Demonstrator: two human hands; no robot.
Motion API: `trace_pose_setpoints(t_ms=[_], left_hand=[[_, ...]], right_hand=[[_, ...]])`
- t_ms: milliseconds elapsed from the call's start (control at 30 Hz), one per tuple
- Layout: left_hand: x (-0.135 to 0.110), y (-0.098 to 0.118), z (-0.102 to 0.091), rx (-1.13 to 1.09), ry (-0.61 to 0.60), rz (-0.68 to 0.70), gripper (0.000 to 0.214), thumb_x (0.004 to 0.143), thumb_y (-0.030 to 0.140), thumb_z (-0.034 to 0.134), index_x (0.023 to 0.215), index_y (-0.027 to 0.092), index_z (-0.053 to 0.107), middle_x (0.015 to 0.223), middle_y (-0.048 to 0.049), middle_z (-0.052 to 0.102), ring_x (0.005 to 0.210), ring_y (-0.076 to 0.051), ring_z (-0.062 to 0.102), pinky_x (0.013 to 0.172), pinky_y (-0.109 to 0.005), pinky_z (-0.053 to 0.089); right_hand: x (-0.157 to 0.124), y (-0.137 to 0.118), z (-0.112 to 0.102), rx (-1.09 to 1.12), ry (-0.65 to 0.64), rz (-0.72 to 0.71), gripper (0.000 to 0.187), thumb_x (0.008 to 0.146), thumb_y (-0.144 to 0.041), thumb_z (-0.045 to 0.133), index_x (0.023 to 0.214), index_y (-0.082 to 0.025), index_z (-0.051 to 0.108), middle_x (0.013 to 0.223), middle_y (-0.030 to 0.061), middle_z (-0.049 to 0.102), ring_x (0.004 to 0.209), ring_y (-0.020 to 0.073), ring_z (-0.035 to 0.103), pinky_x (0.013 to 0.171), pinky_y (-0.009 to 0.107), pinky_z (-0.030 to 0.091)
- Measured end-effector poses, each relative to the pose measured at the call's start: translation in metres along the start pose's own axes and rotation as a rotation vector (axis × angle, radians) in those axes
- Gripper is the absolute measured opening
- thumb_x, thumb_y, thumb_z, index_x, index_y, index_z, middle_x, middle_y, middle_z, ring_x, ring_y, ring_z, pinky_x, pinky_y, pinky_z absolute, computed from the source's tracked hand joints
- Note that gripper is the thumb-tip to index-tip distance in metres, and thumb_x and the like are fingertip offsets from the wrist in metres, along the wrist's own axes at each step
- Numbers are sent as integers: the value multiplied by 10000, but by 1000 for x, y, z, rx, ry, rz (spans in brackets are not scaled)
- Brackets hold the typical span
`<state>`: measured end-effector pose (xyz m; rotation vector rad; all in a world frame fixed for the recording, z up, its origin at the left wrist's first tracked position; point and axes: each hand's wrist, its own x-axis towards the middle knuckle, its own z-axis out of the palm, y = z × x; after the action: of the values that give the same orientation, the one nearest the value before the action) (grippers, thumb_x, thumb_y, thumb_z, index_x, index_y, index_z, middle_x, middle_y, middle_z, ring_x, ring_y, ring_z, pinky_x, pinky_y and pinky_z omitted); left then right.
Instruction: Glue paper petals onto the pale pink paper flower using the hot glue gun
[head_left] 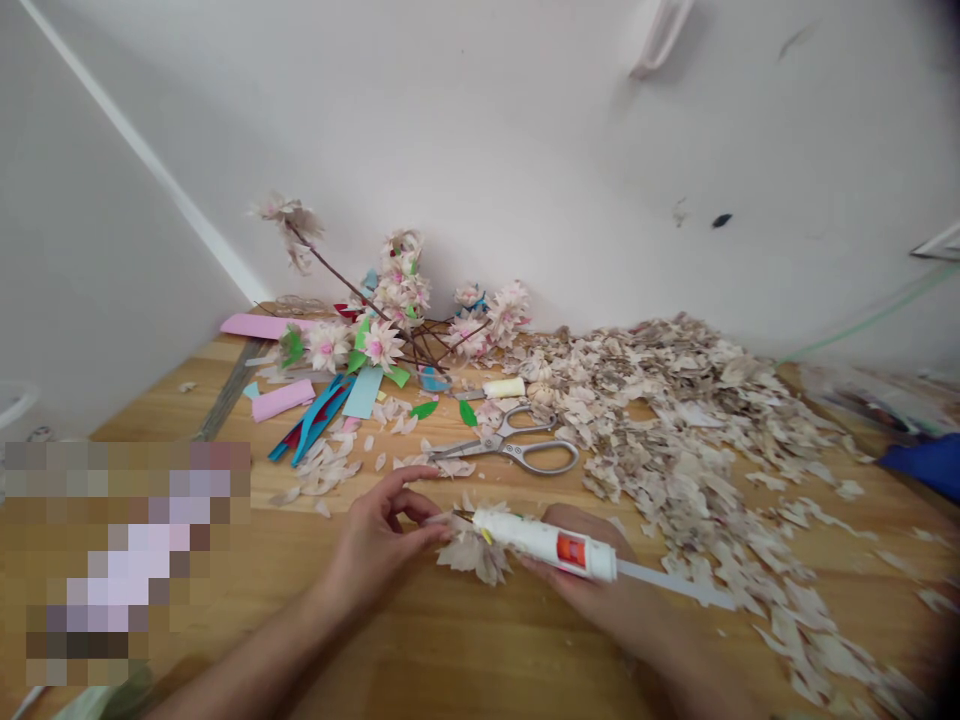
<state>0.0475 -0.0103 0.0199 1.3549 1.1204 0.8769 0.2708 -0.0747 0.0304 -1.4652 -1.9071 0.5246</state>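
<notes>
Glue gun of white plastic [525,541] fills our right hand's [604,592] grip. Our left hand [386,525] pinches a thin, pale, petal-like piece [434,520]; we should steady it and dab sparingly.

Can't see all of the right hand [592,600], partly covered by the white glue gun [525,538]. Same with the petal flower [484,562] right beside the left hand [379,525]. Can't ID the pale bit [433,520] in that hand, too tiny. Zero luck with the pixelated patch [127,560] further left. Can't follow either forearm [262,640] past the bottom edge, or the blue thing [926,465] well right of the right hand past the side.
</notes>
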Motion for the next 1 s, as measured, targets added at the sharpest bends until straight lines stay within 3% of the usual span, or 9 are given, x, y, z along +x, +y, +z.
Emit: trace_pose_setpoints(t_ms=[1000], left_hand=[[-1,1,0,60,-10,33,486,593,286,776,1038,176,616,643,2,691,515,-110,566,453,-190,345]], right_hand=[[3,-10,-6,-13,-86,85,345,828,-338,533,558,-247,339,528,-31,455,481,138,458,453,272,322]])
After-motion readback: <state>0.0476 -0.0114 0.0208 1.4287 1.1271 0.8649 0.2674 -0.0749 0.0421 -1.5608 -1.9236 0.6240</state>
